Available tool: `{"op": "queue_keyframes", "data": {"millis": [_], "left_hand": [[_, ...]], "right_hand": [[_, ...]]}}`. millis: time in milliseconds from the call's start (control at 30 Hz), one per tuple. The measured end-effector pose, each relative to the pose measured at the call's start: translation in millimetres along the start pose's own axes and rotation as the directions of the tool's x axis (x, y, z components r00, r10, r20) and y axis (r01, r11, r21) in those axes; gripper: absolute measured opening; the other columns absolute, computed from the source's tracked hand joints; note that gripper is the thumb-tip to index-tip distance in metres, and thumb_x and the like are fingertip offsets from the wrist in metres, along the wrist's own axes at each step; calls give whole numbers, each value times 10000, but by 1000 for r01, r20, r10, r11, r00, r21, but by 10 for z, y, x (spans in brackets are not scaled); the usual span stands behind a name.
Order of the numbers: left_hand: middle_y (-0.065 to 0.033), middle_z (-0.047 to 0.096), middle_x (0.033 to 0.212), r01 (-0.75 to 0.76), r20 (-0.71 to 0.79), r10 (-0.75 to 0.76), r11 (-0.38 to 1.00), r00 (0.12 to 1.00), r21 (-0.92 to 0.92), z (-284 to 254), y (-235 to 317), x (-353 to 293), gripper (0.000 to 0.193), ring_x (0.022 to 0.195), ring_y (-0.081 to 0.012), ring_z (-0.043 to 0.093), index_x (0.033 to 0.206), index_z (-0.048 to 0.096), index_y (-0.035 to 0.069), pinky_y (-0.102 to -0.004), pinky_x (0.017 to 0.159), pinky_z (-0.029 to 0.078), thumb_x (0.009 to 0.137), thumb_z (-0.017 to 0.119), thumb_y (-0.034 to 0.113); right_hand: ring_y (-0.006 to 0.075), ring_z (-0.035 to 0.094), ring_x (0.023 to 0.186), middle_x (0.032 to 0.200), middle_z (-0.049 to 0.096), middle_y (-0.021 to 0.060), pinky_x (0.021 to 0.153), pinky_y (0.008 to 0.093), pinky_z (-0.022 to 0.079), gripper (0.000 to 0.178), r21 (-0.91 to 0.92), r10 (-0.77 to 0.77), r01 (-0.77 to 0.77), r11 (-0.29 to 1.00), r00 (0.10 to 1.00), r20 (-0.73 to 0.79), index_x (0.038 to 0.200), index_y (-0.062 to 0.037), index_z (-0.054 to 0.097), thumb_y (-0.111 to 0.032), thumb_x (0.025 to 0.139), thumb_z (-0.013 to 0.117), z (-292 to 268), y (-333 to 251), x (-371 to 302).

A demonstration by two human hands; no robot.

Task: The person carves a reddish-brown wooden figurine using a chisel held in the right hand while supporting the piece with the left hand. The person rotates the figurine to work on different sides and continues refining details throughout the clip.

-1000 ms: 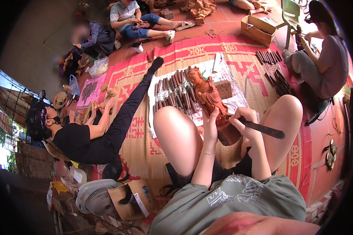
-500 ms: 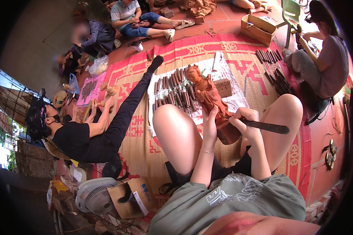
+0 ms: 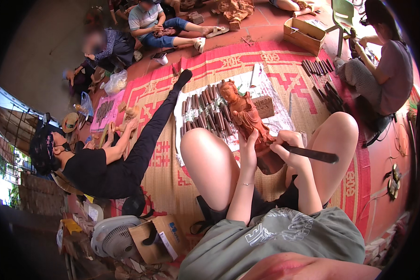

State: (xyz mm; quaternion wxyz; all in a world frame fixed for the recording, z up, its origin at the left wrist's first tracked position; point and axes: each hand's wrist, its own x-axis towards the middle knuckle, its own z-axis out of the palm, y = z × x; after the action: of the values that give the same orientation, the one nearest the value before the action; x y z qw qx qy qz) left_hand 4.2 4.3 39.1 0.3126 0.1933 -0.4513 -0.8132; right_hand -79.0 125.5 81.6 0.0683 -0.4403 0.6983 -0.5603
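Observation:
A reddish-brown carved wooden statue (image 3: 248,115) of a robed figure stands tilted between my raised knees. My left hand (image 3: 248,145) is closed round its lower part from the near side. In my right hand (image 3: 291,148) is a carving chisel (image 3: 315,155), its long dark handle pointing out to the right. The chisel's tip is hidden by my fingers, close against the statue's base. Behind the statue lies a carved wooden block (image 3: 264,107). Several dark-handled chisels (image 3: 209,112) lie in rows on a white sheet (image 3: 283,122) beyond my knees.
A red and tan woven mat (image 3: 172,175) spreads beneath. One person in black (image 3: 102,163) sits at left, a leg stretched across the mat; another (image 3: 392,77) works at right beside more chisels (image 3: 329,95). A fan (image 3: 116,238) and cardboard box (image 3: 156,240) stand at lower left.
The chisel's handle end has shifted slightly left and down, and the statue's head sits a little lower. Both hands keep their holds.

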Motion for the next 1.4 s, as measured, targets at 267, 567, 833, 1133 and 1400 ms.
{"op": "queue_keyframes", "data": {"millis": [267,567,833,1133,1400], "left_hand": [[-98,399,1380,26,-3,-26,1000,1000,2,54,54,-9,600,1226,-193,440,1430,256,14,-333,1029,365,929,527,203],[-128,445,1325,8,11,-7,1000,1000,-11,13,-41,-2,630,1186,-200,466,1375,301,-34,-326,1008,373,900,586,266],[-127,440,1334,-43,5,43,998,999,-35,10,-84,19,623,1194,-204,460,1377,299,-38,-324,1018,363,904,582,251],[-98,414,1368,25,-18,-26,999,1000,-22,93,106,-35,618,1228,-190,439,1439,238,25,-337,1032,359,930,533,213],[-93,391,1384,-10,5,10,1000,1000,-13,47,7,-14,635,1230,-193,437,1450,218,28,-332,1030,362,929,528,215]], "right_hand": [[216,505,539,571,514,112,534,326,396,183,58,37,-30,998,992,-123,618,18,521,-67,691,665,51,-19,44],[248,521,547,564,503,121,534,345,401,188,28,14,-12,1000,998,-62,612,20,505,-80,689,643,50,-55,10],[251,514,548,574,502,128,534,345,391,188,40,52,-48,998,993,-105,619,27,498,-63,687,648,81,-57,-10],[226,497,528,567,494,118,520,335,380,197,92,51,-33,995,980,-193,621,29,490,-52,681,658,84,-81,14],[234,496,532,567,494,125,520,338,379,192,123,45,-29,992,990,-133,622,35,480,-38,683,646,63,-69,5]]}}
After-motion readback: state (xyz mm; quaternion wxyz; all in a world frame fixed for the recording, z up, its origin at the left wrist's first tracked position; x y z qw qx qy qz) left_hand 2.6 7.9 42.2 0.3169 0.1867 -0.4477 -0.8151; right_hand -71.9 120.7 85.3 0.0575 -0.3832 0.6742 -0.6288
